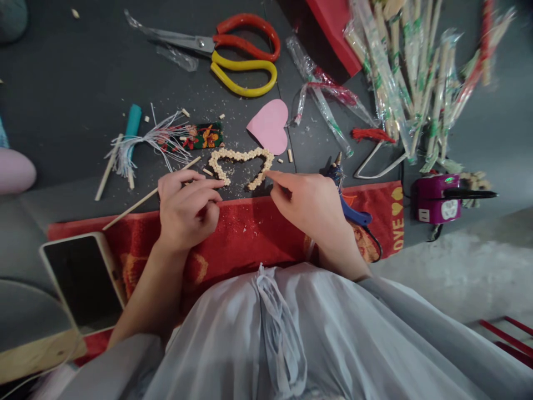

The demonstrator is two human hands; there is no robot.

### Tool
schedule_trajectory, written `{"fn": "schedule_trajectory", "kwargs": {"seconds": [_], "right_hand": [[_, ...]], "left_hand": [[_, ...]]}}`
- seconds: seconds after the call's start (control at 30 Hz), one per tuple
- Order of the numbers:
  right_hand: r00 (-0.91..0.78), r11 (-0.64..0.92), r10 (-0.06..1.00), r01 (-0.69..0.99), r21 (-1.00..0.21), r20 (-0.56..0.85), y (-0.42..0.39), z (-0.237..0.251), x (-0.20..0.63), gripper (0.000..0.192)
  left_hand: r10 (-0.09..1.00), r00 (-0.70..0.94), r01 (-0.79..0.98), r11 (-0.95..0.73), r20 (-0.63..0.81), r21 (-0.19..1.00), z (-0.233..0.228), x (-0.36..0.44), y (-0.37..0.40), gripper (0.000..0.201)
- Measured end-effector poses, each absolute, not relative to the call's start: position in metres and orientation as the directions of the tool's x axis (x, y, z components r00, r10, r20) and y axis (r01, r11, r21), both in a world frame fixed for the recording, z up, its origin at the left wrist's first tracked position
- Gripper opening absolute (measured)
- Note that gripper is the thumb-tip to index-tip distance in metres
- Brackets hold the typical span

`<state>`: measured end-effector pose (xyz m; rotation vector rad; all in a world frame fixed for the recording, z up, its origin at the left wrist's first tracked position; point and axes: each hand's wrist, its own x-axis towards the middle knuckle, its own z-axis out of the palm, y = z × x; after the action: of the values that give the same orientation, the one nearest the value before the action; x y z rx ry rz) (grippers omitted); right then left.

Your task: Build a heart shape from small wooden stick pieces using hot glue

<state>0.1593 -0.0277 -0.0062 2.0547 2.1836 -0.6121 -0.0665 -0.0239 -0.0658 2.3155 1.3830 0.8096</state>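
Lap: pale grey gathered fabric (291,333) fills the bottom of the view, nearest the camera, with both forearms reaching out over it.
Floor: dark grey mat (75,72), dusted with pale crumbs and short cut stick bits.
Cloth: red patterned strip (245,233) lies across the mat just under both hands; its right end bears yellow lettering.
Sticks: bundle of plastic-wrapped wooden chopsticks (416,66) at top right, blurred and cut off by the frame edge.
Phone: white-framed smartphone with a dark screen (81,280) sits at lower left, beside the left forearm.
Scissors: red and yellow handled pair (237,53) lies at the top, well apart from the hands.
Left hand (185,208): fingers curled together, tips pinched close; whether they grip a small piece I cannot tell. It lies just beside the heart's left lower end.
Right hand (310,203): forefinger and thumb stretched forward, fingertip touching the heart's right lower end; nothing visibly clamped.
Heart: outline of small pale wooden segments (241,161), lying flat just beyond both hands, between them, its point open toward the person. Each hand is near its own side.
Paper heart: pink cut-out (270,125) touching the outline's far right edge.
Glue gun: blue tool (345,197), mostly hidden behind the right hand.
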Motion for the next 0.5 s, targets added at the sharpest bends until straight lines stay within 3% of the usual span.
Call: {"fn": "schedule_trajectory", "kwargs": {"seconds": [0.1,0.37,0.5], "right_hand": [[-0.1,0.025,0.941,0.973,-0.228,-0.322,-0.0279,-0.0068,0.1594,0.044],[-0.107,0.035,0.945,0.973,-0.23,-0.309,-0.0285,-0.0071,0.1599,0.044],[-0.107,0.034,0.943,0.973,-0.228,-0.316,-0.0282,-0.0062,0.1598,0.044]], "left_hand": [[0.903,0.349,0.71,-0.43,0.253,0.557,-0.065,-0.0661,-0.0244,0.017],[0.864,0.375,0.671,-0.503,0.336,0.544,-0.0652,-0.0662,-0.024,0.018],[0.894,0.358,0.697,-0.447,0.269,0.561,-0.0641,-0.0655,-0.0242,0.017]]}}
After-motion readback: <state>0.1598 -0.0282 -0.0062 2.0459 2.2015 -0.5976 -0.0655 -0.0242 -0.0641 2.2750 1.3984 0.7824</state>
